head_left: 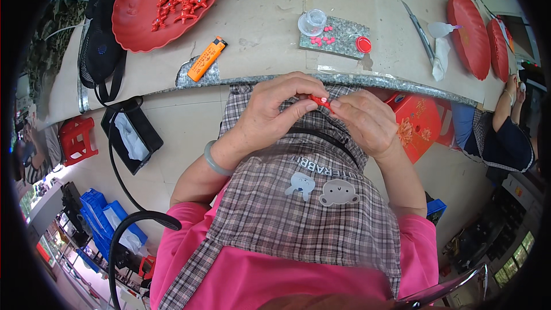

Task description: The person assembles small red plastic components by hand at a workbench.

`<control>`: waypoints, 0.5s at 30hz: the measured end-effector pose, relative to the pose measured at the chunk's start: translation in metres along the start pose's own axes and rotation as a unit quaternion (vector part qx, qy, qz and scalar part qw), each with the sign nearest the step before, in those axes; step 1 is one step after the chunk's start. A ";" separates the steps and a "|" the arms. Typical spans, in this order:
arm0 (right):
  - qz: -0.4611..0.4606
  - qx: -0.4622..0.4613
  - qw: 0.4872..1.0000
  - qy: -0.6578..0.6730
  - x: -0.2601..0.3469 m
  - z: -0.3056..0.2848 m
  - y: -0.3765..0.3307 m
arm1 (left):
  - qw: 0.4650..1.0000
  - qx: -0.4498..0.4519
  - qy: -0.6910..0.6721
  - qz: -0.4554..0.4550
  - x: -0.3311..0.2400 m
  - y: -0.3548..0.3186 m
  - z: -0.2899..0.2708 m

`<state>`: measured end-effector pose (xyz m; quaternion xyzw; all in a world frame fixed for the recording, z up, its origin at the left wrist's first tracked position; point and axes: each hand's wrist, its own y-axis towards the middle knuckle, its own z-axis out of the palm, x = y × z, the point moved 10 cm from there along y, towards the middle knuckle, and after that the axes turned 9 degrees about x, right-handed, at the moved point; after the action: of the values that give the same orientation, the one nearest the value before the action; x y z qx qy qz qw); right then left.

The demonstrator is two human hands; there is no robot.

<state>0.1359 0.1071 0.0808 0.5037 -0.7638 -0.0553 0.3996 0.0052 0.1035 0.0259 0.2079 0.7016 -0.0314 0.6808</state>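
Note:
A small red plastic figurine part [319,101] with a white spot sits between my fingertips, just off the table's near edge and above my lap. My left hand [274,109] pinches one end of it with thumb and forefinger. The other end is in the closed fingers of my right hand [368,119]. My fingers hide much of its shape. Beyond my hands lies a speckled stone slab [343,30] with several pink bits [322,41], a small clear cup [313,22] and a red round cap [363,45].
At far left, a red scalloped plate [135,26] holds several red figurines [186,1]. An orange lighter [207,59] lies near the table edge. Tweezers [419,31], a small squeeze bottle [441,29] and a red tray [468,37] are on the right. Another person [499,123] sits far right.

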 end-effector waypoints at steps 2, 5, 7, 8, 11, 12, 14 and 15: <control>-0.051 0.015 0.997 -0.059 0.010 0.003 -0.001 | 1.000 0.010 0.006 -0.005 -0.001 0.001 0.000; -0.080 0.028 0.994 -0.068 0.016 0.005 0.001 | 1.000 0.022 0.006 -0.015 0.000 0.000 0.001; -0.078 0.025 0.995 -0.059 0.014 0.005 -0.001 | 1.000 0.023 -0.001 -0.020 0.002 0.000 0.002; -0.076 0.021 0.996 -0.051 0.013 0.006 -0.002 | 1.000 0.018 0.003 -0.017 0.002 -0.001 0.002; -0.041 0.003 0.999 -0.030 0.007 0.007 -0.006 | 1.000 0.008 0.016 -0.003 -0.001 -0.002 0.002; -0.041 0.003 0.999 -0.029 0.007 0.010 -0.006 | 1.000 0.004 0.025 0.008 -0.003 -0.002 0.002; -0.019 -0.019 1.000 0.000 0.004 0.008 -0.008 | 1.000 0.003 0.019 0.007 -0.002 -0.003 0.002; -0.018 -0.019 1.000 0.000 0.003 0.009 -0.009 | 1.000 0.001 0.012 0.008 -0.001 -0.003 0.002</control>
<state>0.1357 0.0972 0.0719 0.5099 -0.7531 -0.0769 0.4085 0.0056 0.0999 0.0255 0.2146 0.7082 -0.0247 0.6722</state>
